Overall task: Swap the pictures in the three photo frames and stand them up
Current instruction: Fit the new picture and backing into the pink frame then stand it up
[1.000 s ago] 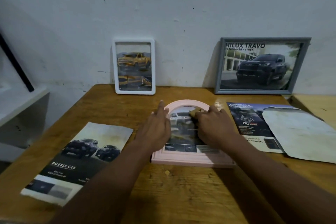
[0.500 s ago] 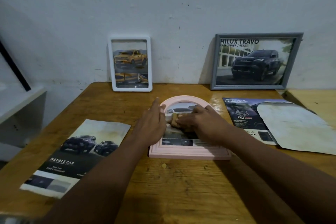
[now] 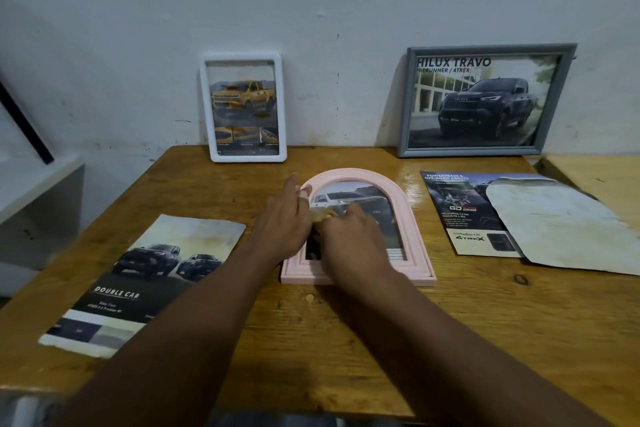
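A pink arched photo frame [image 3: 417, 239] lies flat on the wooden table [image 3: 467, 340], with a picture of a white truck in it. My left hand [image 3: 282, 222] rests on the frame's left edge, fingers straight. My right hand [image 3: 351, 237] lies over the glass and pinches a small tan pad [image 3: 324, 215] against it. A white frame [image 3: 242, 57] with a yellow truck picture and a grey frame [image 3: 467, 151] with a dark truck picture stand upright against the wall at the back.
A loose "Double Cab" picture [image 3: 149, 274] lies at the left. At the right lie a "4TREX" sheet [image 3: 457, 218] and, partly over it, a blank stained sheet [image 3: 561, 229]. A white shelf [image 3: 34, 184] stands left of the table; a paler tabletop [image 3: 599, 177] adjoins at the right.
My right hand has slid the tan pad leftward across the glass, from near the arch's top middle to beside my left hand. The left hand has stayed on the frame's edge.
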The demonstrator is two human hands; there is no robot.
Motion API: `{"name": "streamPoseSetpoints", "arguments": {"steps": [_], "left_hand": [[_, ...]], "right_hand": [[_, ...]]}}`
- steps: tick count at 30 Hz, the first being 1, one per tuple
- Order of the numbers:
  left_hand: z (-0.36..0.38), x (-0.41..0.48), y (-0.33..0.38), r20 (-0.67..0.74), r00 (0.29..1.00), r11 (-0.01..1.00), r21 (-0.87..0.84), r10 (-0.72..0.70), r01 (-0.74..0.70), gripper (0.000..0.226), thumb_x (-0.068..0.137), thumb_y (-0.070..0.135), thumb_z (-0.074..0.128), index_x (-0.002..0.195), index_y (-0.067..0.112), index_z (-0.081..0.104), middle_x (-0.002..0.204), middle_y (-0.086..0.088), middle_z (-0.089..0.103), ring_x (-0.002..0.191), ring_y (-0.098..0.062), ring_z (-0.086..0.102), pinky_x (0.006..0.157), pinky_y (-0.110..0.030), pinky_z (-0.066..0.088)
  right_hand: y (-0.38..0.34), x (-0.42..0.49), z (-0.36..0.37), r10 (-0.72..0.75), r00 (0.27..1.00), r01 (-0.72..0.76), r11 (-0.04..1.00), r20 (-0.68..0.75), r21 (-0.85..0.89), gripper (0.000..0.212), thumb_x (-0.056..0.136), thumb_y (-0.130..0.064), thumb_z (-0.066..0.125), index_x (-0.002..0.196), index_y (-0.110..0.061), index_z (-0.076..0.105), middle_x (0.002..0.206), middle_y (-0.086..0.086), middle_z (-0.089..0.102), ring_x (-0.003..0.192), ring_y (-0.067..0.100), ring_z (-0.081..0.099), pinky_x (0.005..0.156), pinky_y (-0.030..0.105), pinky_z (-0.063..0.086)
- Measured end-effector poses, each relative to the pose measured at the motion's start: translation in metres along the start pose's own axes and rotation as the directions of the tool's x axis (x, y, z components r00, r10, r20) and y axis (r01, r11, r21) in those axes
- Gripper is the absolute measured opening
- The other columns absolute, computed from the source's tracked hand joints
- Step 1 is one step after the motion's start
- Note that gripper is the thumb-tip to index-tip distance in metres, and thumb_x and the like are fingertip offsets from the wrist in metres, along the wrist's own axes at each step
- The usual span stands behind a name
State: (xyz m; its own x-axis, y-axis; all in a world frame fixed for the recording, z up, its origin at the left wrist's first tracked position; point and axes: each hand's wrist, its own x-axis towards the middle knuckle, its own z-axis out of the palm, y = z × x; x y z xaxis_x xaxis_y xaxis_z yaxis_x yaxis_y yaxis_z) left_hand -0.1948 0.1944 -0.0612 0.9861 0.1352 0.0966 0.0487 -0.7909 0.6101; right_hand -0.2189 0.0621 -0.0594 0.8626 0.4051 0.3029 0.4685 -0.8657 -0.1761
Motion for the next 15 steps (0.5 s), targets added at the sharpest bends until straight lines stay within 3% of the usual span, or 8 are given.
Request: {"name": "streamPoseSetpoints", "arguments": {"steps": [3, 5, 8, 11, 15], "left_hand": [[-0.002, -0.003, 0.002, -0.012, 1.0, 0.999, -0.027, 0.02, -0.02, 0.052, 0.11, 0.036, 0.024, 0.16, 0.021, 0.019, 0.15, -0.017, 0.048, 0.131, -0.034, 0.048, 0.097, -0.037, 0.039], [-0.001, -0.003, 0.002, -0.009, 1.0, 0.999, -0.024, 0.026, -0.026, 0.053, 0.11, 0.036, 0.025, 0.16, 0.021, 0.019, 0.148, -0.016, 0.049, 0.129, -0.034, 0.049, 0.091, -0.032, 0.036], [0.0, -0.003, 0.0, -0.002, 1.0, 1.0, -0.015, 0.012, -0.012, 0.053, 0.11, 0.037, 0.025, 0.16, 0.023, 0.019, 0.151, -0.015, 0.046, 0.133, -0.032, 0.046, 0.095, -0.034, 0.036], [0.001, -0.003, -0.001, -0.01, 1.0, 1.0, -0.005, 0.02, -0.02, 0.052, 0.11, 0.038, 0.025, 0.16, 0.024, 0.02, 0.15, -0.014, 0.048, 0.132, -0.031, 0.048, 0.093, -0.033, 0.036], [0.001, -0.004, 0.001, -0.023, 1.0, 1.0, 0.02, 0.02, -0.02, 0.052, 0.11, 0.036, 0.026, 0.16, 0.023, 0.019, 0.152, -0.012, 0.047, 0.132, -0.029, 0.049, 0.089, -0.031, 0.034]], "right_hand": [[0.038, -0.004, -0.02, -0.153, 0.968, 0.136, 0.986, 0.2, 0.095, 0.032, 0.1, -0.036, 0.051, 0.131, -0.038, 0.061, 0.107, -0.004, 0.053, 0.096, 0.015, 0.039, 0.084, 0.036, 0.037], [0.065, -0.012, -0.038, -0.175, 0.944, 0.159, 0.984, 0.28, 0.078, 0.035, 0.101, -0.04, 0.049, 0.134, -0.044, 0.056, 0.107, 0.0, 0.05, 0.092, 0.014, 0.037, 0.08, 0.032, 0.033], [0.08, -0.027, -0.051, -0.043, 0.972, 0.06, 0.996, 0.229, -0.07, 0.034, 0.1, -0.04, 0.05, 0.132, -0.042, 0.06, 0.112, 0.009, 0.054, 0.102, 0.028, 0.054, 0.086, 0.034, 0.042], [0.046, -0.038, -0.046, 0.051, 0.989, -0.029, 0.987, 0.136, -0.16, 0.027, 0.099, -0.024, 0.049, 0.121, -0.022, 0.064, 0.111, 0.011, 0.06, 0.105, 0.027, 0.057, 0.084, 0.036, 0.047], [-0.003, -0.028, -0.028, 0.105, 0.994, -0.102, 0.992, 0.042, -0.08, 0.023, 0.097, -0.014, 0.051, 0.111, -0.014, 0.069, 0.11, 0.01, 0.068, 0.109, 0.027, 0.055, 0.088, 0.038, 0.047]]}}
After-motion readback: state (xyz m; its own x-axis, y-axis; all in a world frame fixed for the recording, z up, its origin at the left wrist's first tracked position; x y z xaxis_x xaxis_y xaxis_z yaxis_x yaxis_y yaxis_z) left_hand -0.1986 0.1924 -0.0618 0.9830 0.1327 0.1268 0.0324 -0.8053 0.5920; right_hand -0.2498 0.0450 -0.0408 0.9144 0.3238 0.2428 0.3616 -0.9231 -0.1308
